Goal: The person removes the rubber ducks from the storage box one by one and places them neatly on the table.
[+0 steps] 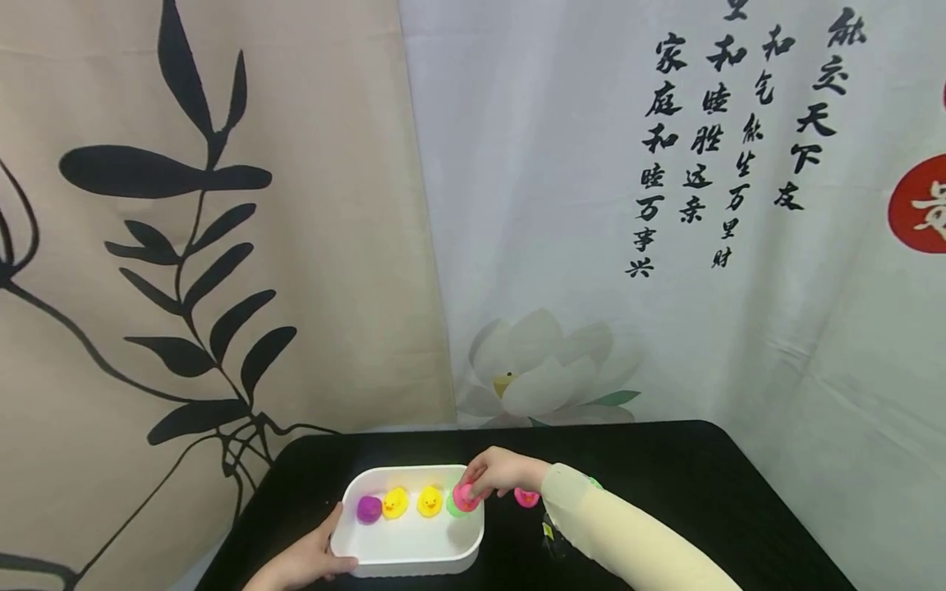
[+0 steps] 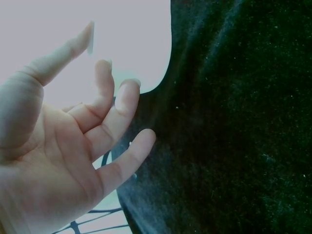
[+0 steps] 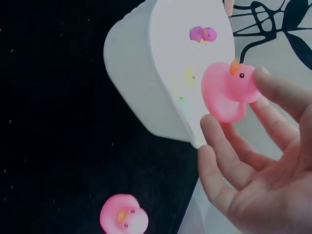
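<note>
A pink rubber duck [image 3: 225, 92] is pinched by my right hand [image 1: 493, 472], above the right end of a white plastic tub [image 1: 406, 548]. In the tub lie a purple rubber duck [image 1: 369, 510], two yellow rubber ducks [image 1: 395, 502] and a green one [image 1: 454, 507], partly hidden by the pink duck. My left hand [image 1: 314, 552] holds the tub's near left corner, thumb at the front and fingers along the left side. The left wrist view shows this hand [image 2: 63, 146] with its fingers loosely bent against the white tub.
On the black-covered table [image 1: 650, 484], another pink duck [image 1: 526, 497] lies right of the tub. A bit of green [image 1: 595, 483] shows behind the right sleeve. Near that forearm is a dark object with a yellow mark [image 1: 548, 532]. Printed curtains hang behind the table.
</note>
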`<act>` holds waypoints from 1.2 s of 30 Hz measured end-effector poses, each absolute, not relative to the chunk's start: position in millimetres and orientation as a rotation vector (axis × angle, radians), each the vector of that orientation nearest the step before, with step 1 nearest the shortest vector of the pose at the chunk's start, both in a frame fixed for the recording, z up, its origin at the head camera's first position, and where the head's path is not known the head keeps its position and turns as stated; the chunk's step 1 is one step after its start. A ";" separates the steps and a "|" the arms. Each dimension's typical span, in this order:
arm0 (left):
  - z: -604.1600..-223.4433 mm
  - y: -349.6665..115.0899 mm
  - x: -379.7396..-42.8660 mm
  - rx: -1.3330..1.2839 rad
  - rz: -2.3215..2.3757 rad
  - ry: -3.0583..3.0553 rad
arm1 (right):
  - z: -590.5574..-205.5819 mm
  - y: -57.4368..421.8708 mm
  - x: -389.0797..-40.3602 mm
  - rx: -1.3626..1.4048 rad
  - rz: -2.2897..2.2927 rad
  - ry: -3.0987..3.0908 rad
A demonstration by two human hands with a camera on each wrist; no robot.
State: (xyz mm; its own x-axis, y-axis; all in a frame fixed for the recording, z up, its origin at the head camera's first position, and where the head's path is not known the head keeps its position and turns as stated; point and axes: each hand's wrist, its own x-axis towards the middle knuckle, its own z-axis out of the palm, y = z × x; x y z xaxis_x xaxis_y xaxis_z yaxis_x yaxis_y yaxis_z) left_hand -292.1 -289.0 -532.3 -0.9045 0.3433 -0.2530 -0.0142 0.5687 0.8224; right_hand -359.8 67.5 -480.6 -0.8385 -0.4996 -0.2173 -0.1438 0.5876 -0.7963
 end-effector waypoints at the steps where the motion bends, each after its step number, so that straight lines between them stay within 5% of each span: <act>1: -531.9 -288.9 -291.9 0.263 1.272 2.420 | -479.7 70.4 -359.5 -0.516 -1.150 2.396; 36: -532.4 -291.9 -295.9 0.301 1.259 2.388 | -455.2 177.5 -361.6 -0.419 -1.109 2.505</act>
State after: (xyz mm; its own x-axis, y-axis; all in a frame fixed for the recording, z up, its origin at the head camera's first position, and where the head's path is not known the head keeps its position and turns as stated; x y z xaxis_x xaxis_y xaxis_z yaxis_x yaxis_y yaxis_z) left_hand -295.9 -291.9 -532.4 -0.8874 0.3774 -0.2649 -0.0052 0.5663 0.8242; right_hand -361.6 177.5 -455.2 -0.8880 -0.4091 -0.2102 -0.1194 0.6464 -0.7536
